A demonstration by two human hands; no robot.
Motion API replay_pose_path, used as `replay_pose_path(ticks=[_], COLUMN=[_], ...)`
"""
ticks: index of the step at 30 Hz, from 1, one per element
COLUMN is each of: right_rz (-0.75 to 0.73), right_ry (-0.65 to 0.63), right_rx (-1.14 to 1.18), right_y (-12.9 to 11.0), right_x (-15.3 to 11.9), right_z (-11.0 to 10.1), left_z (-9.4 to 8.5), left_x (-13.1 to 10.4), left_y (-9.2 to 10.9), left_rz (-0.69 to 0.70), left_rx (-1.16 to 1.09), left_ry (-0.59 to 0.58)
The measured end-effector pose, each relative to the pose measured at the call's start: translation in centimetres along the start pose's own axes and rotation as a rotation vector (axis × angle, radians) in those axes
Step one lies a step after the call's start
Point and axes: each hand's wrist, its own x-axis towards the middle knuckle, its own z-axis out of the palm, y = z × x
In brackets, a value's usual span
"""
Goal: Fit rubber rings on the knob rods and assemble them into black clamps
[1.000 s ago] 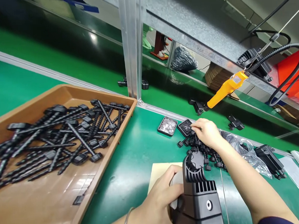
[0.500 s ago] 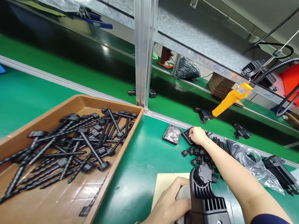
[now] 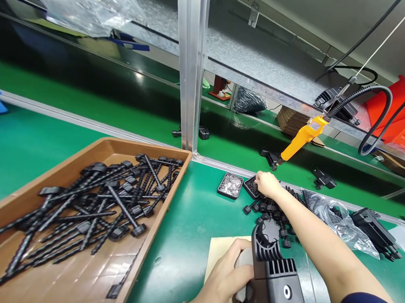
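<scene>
My left hand [image 3: 226, 277] is wrapped round a black finned plastic housing [image 3: 277, 278], with a light grey part [image 3: 244, 258] under its fingers. The housing has a round socket at its upper end and stands over a cream-coloured pad [image 3: 219, 250]. Farther off, my right hand [image 3: 268, 184] reaches into a small black tray of tiny dark pieces, perhaps screws [image 3: 251, 186]. Its fingers are pinched together, and whatever they hold is hidden. Left of it stands a similar tray of small silvery pieces [image 3: 230, 185]. Short black knobbed parts [image 3: 266, 205] lie beneath my right wrist.
A brown bin [image 3: 173, 200] of black threaded rods [image 3: 124, 205] fills the left side. An orange power screwdriver [image 3: 303, 137] hangs at the right. A metal post [image 3: 193, 70] rises mid-bench. Clear plastic bags [image 3: 342, 225] and a black part [image 3: 374, 233] lie at the right.
The view has shifted slightly, so most things sit a little lower or farther left. My left hand keeps hold of the housing; my right hand stays at the tray of dark pieces.
</scene>
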Motion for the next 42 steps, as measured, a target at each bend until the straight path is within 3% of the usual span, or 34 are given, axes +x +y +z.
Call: replay_pose_path(ticks=[4,9,10,12,15,21,25,33,37,42], right_rz=[-0.056,-0.296,-0.470,-0.656,-0.700,-0.560,-0.401,-0.110,-0.022,0.070], right_ry=[0.126,0.193,0.183,0.138,0.078,-0.010,-0.128,-0.240,-0.305,-0.284], right_rx=[0.196,0.486,0.632,0.791,0.837,0.762,0.837,0.861,1.010,1.138], right_y=[-0.3,-1.8,-2.2,-2.9,-3.7,-4.1,-4.4,-6.3,-6.8,-6.5], right_x=[-3.3,-13.9,-16.2,-19.9,-22.6,-22.6,-22.4,-22.0,-21.7,-22.4], right_z=[-4.2,-8.9,-9.4,-9.9,-9.6,-9.2,-9.8,-11.1,-10.8,-10.0], left_z=[-0.2,-0.5,-0.5,-0.5,-0.5,-0.5,-0.6,-0.4,-0.5,-0.6], left_x=[0.2,0.7,0.8,0.9,1.1,0.9,0.9,0.9,1.1,1.1], left_y=[0.1,0.9,1.1,1.5,1.8,1.7,1.6,1.5,1.6,1.8], left_rz=[0.016,0.023,0.023,0.026,0.015,0.015,0.019,0.023,0.019,0.019], left_rx=[-0.015,-0.009,-0.003,0.010,0.018,-0.010,-0.003,0.001,0.023,0.027], left_ry=[-0.005,-0.052,-0.041,-0.011,-0.009,-0.016,-0.027,-0.012,-0.019,-0.009])
